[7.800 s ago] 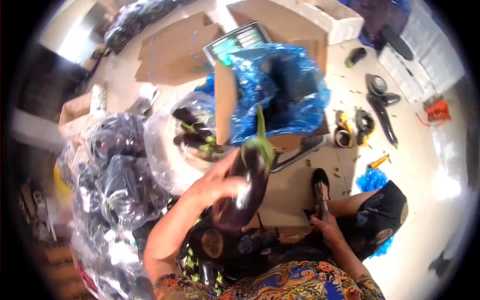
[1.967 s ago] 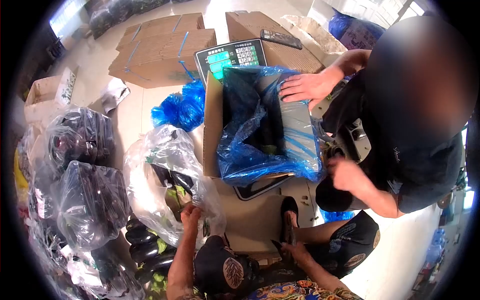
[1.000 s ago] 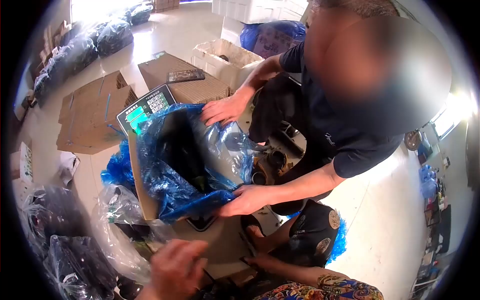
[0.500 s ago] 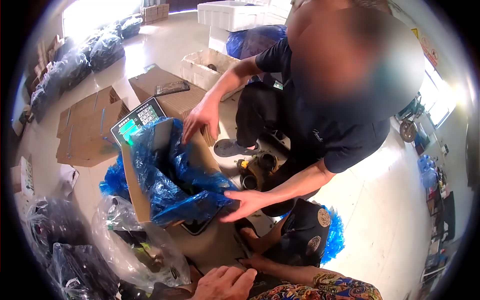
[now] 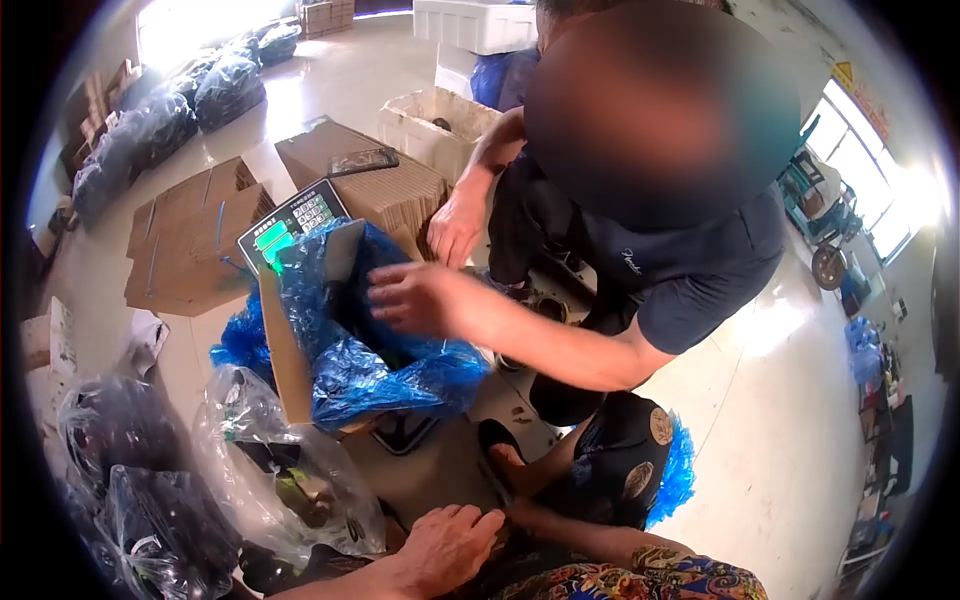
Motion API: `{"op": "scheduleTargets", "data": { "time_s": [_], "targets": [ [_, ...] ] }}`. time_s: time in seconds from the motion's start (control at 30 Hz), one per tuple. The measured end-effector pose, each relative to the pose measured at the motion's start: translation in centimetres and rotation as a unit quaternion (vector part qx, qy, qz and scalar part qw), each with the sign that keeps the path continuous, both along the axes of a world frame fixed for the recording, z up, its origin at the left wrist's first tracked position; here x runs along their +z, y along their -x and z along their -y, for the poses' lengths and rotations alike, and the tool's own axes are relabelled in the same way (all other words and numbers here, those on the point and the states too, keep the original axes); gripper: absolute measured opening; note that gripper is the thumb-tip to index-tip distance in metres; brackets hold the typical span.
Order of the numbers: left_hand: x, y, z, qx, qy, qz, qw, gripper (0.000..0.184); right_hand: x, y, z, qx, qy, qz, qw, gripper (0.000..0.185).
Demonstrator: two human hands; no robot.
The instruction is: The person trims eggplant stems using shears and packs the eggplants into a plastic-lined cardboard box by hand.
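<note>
Blue-lined carton (image 5: 287,350) at 9 o'clock; clear bag (image 5: 225,440) at 8 o'clock.
Left hand (image 5: 452,543) at 6 o'clock, fingers loosely curled, underside hidden; right hand (image 5: 524,514) just beside, grip indiscernible.

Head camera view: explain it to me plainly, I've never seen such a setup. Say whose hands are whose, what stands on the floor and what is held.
There is no machine here. The camera sits on a person's head and looks forward and down. The wearer's left hand is low in the picture, palm down over the lap. The right hand is mostly hidden beside it, so I cannot tell what either holds.

The bare arms opposite belong to a co-worker: one blurred hand is over the box lined with blue plastic, the other hand beyond it. The box appears to stand on a scale with a lit display. Around it are a clear bag with dark and green things inside and flat cardboard.
</note>
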State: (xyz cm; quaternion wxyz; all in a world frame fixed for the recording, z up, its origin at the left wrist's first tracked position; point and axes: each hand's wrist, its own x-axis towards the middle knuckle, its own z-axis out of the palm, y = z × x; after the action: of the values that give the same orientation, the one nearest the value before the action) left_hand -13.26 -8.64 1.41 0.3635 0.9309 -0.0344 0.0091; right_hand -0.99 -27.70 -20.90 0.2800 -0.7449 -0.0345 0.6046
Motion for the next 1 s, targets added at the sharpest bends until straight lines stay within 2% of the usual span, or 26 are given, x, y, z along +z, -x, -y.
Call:
{"op": "scheduleTargets", "data": {
  "time_s": [0.13,0.23,0.33,0.43,0.53,0.77,1.0],
  "targets": [
    [-0.3,-0.1,-0.1,0.002,0.005,0.006,1.0,0.015,-0.4,0.0,0.6,-0.007,-0.049,-0.004,0.999,0.045],
    [-0.7,0.1,-0.1,-0.006,0.013,0.015,1.0,0.015,0.2,0.1,0.3,0.001,-0.028,0.004,1.0,0.046],
    [-0.5,-0.4,-0.9,-0.063,0.0,-0.053,0.997,0.026,-1.1,-0.1,0.7,0.01,-0.028,-0.005,1.0,0.046],
    [-1.0,-0.5,-1.0,-0.074,-0.007,-0.057,0.996,0.037,-2.0,0.3,1.0,-0.012,-0.037,0.026,0.999,0.047],
    [-1.3,-0.3,-0.8,-0.065,-0.008,-0.018,0.998,0.039,-2.1,0.2,1.1,-0.017,-0.051,0.032,0.998,0.046],
    [-1.4,-0.9,-0.7,-0.078,-0.002,-0.081,0.994,0.03,-0.7,0.6,2.2,-0.027,-0.034,0.019,0.999,0.045],
    [-1.9,-1.0,-0.7,-0.063,0.002,-0.065,0.996,0.03,-0.5,0.5,2.6,-0.031,-0.028,0.02,0.999,0.045]
  ]
}}
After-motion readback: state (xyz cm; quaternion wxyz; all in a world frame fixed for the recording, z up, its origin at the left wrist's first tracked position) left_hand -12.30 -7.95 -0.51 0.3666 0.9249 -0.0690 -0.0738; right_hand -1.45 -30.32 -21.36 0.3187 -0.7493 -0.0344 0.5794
